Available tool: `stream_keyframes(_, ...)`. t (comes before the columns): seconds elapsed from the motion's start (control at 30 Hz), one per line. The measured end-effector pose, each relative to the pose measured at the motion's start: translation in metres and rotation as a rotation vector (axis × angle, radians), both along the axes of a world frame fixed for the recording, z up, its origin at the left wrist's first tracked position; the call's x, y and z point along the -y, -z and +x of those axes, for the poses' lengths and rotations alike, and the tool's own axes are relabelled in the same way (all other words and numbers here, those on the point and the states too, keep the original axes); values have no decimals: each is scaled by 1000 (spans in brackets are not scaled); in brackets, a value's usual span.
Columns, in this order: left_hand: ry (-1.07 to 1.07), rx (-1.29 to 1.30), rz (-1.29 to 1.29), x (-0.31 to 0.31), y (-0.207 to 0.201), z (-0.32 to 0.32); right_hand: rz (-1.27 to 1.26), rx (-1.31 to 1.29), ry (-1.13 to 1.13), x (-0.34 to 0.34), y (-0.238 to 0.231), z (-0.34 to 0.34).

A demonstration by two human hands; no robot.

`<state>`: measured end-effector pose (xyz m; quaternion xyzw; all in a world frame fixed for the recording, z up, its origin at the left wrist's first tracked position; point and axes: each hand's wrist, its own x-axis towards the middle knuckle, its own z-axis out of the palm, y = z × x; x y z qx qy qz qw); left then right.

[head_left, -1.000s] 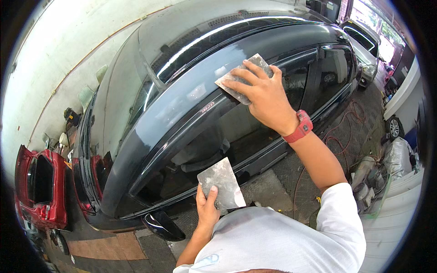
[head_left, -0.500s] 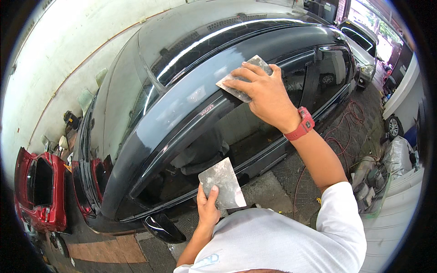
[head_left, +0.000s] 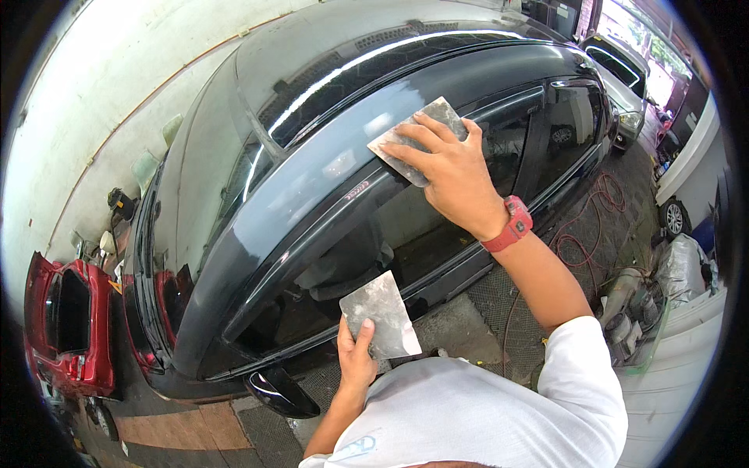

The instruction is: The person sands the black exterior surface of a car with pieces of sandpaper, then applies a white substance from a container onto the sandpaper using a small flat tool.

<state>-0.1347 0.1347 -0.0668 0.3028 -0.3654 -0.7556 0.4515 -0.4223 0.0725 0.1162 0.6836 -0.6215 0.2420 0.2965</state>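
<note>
My right hand (head_left: 451, 160), with a red watch on its wrist, presses a flat, square grey putty spreader (head_left: 413, 148) to the roof rail of a black car (head_left: 499, 66). Its fingers are spread over the plate's upper face. A dull grey patch (head_left: 304, 175) with lighter spots covers the rail left of the spreader. Lower down, in front of the side window, my left hand (head_left: 357, 355) grips a second square spreader (head_left: 381, 316) by its lower left edge, thumb on top. That plate is smudged, with a pale pinkish smear near its lower right corner.
The door mirror (head_left: 281, 392) juts out at the lower left. A red car body part (head_left: 72, 327) stands at the far left. A red hose (head_left: 581, 246) loops over the floor on the right, near a wheel (head_left: 674, 218). Another car (head_left: 616, 74) is parked behind.
My right hand and its spreader have slid slightly left along the rail, and the wrist has come a little lower. My left hand and its plate have stayed almost still.
</note>
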Motion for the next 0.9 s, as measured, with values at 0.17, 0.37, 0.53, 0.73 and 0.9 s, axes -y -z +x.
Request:
stream_keyframes(0.17, -8, -34, 5, 1, -2, 4, -50, 36, -6, 5, -36, -14)
stream_keyframes(0.37, 37, -36, 11, 2, 0, 0, 64, 20, -19, 37, -60, -7)
stream_keyframes(0.53, 25, -31, 19, 2, 1, -1, 16, 17, -27, 31, -39, 0)
stream_keyframes(0.73, -4, -48, 24, 6, -1, 2, -60, 23, 28, 8, -3, 7)
stream_keyframes(0.9, -31, -30, -1, 7, 2, 3, -10, 75, 5, 6, -41, -13)
